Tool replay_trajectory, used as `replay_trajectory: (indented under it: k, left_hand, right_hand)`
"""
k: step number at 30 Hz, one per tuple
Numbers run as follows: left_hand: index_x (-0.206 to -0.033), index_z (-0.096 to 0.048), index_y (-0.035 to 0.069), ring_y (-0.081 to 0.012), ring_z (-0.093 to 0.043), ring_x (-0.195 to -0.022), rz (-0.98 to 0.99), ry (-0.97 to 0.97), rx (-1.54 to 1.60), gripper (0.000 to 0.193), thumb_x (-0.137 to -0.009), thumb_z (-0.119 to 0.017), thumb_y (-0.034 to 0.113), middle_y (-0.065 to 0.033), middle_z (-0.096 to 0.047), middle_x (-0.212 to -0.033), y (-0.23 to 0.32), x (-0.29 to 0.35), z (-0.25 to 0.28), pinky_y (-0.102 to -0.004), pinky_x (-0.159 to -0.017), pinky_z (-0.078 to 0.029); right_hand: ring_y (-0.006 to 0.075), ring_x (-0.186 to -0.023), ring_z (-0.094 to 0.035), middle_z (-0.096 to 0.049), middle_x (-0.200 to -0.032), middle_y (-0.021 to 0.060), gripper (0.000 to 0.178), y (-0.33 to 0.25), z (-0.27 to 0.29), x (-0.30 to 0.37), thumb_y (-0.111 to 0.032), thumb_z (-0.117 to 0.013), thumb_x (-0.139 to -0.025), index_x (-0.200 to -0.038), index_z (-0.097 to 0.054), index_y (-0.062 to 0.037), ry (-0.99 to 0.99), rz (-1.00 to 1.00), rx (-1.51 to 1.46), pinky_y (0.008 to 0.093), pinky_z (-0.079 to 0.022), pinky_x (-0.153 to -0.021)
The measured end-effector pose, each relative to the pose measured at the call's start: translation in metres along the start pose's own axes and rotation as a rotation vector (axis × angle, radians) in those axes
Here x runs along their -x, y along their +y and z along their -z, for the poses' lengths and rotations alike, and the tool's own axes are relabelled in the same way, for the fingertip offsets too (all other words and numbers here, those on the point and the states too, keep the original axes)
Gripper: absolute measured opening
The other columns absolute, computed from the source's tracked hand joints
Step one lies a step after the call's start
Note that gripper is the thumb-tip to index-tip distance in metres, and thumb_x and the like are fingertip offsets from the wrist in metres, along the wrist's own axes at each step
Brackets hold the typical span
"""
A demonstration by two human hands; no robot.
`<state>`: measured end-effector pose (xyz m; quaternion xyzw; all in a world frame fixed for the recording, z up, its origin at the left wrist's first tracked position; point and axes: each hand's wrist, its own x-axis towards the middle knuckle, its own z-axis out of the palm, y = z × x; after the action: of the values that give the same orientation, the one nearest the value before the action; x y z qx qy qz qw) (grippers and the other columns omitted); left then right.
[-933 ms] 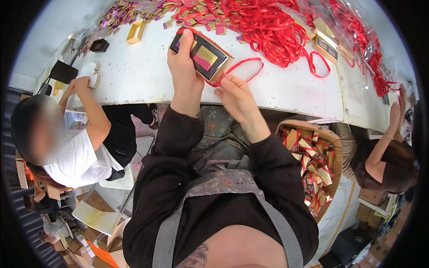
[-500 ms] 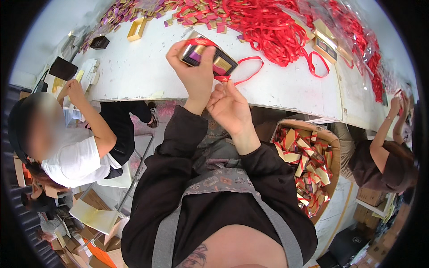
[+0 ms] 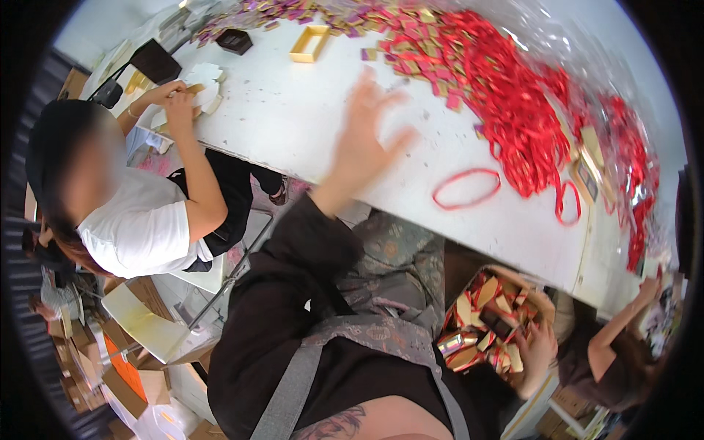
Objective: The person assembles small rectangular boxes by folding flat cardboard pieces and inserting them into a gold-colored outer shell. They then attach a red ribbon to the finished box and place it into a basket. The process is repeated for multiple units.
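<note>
My left hand (image 3: 367, 143) is raised over the white table (image 3: 271, 125), empty, its fingers spread and smeared by motion. Down at the right, my right hand (image 3: 539, 350) reaches into a cardboard carton (image 3: 544, 302) filled with small gold and dark boxes tied with red ribbon. Its fingers are apart beside a dark box (image 3: 499, 323) among the others; whether they touch it is hard to see. A thin red ribbon loop (image 3: 467, 190) lies on the table to the right of my left hand.
A heap of red ribbons (image 3: 517, 125) covers the table's right side, next to scattered gold, pink and purple squares (image 3: 440, 73). An open gold box (image 3: 309, 45) and a black box (image 3: 233, 42) stand farther left. One co-worker (image 3: 139, 198) sits left, another (image 3: 609, 352) right.
The ribbon-tied box has left my left hand, which now hangs empty over the table. My right hand has moved from the ribbon down into the carton. The view has swung to the left.
</note>
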<state>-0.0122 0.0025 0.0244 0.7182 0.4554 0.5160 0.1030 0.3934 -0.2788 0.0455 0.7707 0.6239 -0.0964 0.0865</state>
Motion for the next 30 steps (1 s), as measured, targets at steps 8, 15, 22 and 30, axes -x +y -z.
replay_trajectory:
  k: [8, 15, 22, 30]
  left_hand:
    - [-0.125, -0.048, 0.003, -0.0437, -0.039, -0.123, 0.329, 0.201, -0.783, 0.063, -0.076, -0.068, 0.037, -0.0308, -0.031, -0.138, -0.283, -0.185, 0.127, -0.0453, -0.097, -0.040]
    - [-0.132, -0.045, 0.006, -0.0385, -0.024, -0.134, 0.947, 0.117, -1.026, 0.075, -0.082, -0.049, 0.062, -0.0249, -0.028, -0.143, -0.420, -0.225, 0.235, -0.0610, -0.102, -0.023]
    - [-0.129, -0.049, 0.002, -0.0338, -0.050, -0.117, 1.020, -0.520, -0.901, 0.065, -0.090, -0.040, 0.053, -0.0201, -0.050, -0.131, -0.515, -0.193, 0.289, -0.0371, -0.097, -0.039]
    - [-0.126, -0.053, 0.008, -0.0316, -0.044, -0.122, 0.820, -0.596, -0.813, 0.055, -0.090, -0.044, 0.049, -0.0121, -0.048, -0.134, -0.443, -0.167, 0.296, -0.0442, -0.100, -0.035]
  right_hand:
    - [0.0373, -0.118, -0.048, -0.051, -0.128, 0.0196, 0.045, -0.219, 0.010, -0.131, -0.003, -0.068, -0.073, -0.117, -0.057, -0.0064, 0.148, 0.792, -0.598, 0.0451, -0.040, -0.097]
    - [0.0347, -0.131, -0.034, -0.039, -0.140, 0.0154, 0.079, -0.384, 0.017, -0.214, -0.026, -0.077, -0.062, -0.134, -0.044, -0.0179, 0.031, 0.996, -0.268, 0.0585, -0.030, -0.098]
    - [0.0362, -0.133, -0.031, -0.037, -0.142, 0.0153, 0.080, -0.381, 0.010, -0.218, -0.028, -0.077, -0.062, -0.134, -0.045, -0.0204, -0.069, 0.997, -0.249, 0.0586, -0.024, -0.100]
    - [0.0357, -0.132, -0.032, -0.037, -0.142, 0.0144, 0.079, -0.384, 0.012, -0.213, -0.030, -0.078, -0.062, -0.134, -0.046, -0.0196, -0.002, 0.984, -0.280, 0.0580, -0.026, -0.098]
